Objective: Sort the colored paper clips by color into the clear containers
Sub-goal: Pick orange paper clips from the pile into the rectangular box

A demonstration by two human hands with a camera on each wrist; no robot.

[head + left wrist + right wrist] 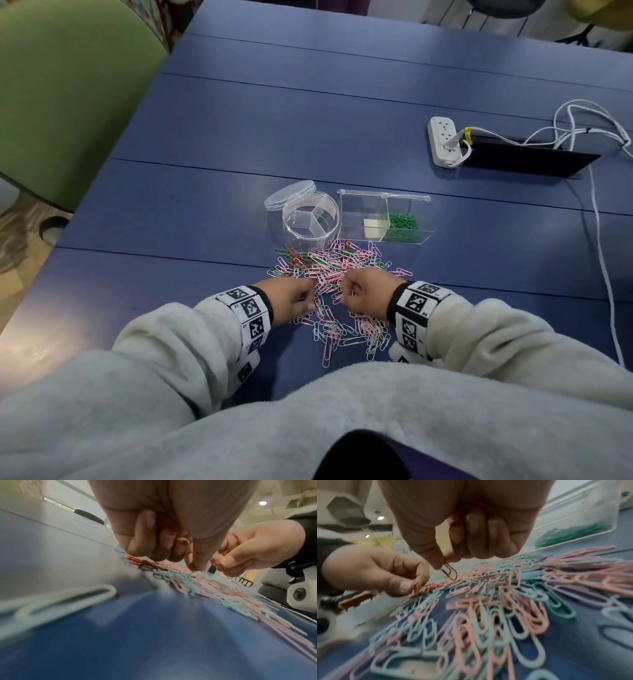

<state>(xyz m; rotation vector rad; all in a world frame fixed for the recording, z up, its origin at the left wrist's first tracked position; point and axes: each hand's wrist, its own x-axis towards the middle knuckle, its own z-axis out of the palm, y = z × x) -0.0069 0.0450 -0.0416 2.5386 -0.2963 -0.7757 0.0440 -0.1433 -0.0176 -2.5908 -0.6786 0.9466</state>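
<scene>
A heap of mixed paper clips [337, 274] in pink, pale blue, green and red lies on the blue table [239, 144]. My right hand [368, 289] pinches a red paper clip [449, 571] between thumb and forefinger just above the heap, with more red clips tucked in its curled fingers. My left hand [294, 296] pinches red clips [416, 587] at the heap's left side. Behind the heap stand a round clear container [310, 219] with three sections and an open lid, and a rectangular clear box [383, 219] holding green clips [402, 222].
A white power strip [443, 142] with white cables [582, 123] and a dark flat panel [524, 159] sit at the far right. A green chair [61, 96] stands off the table's left edge. A loose pale clip [56, 601] lies near my left wrist.
</scene>
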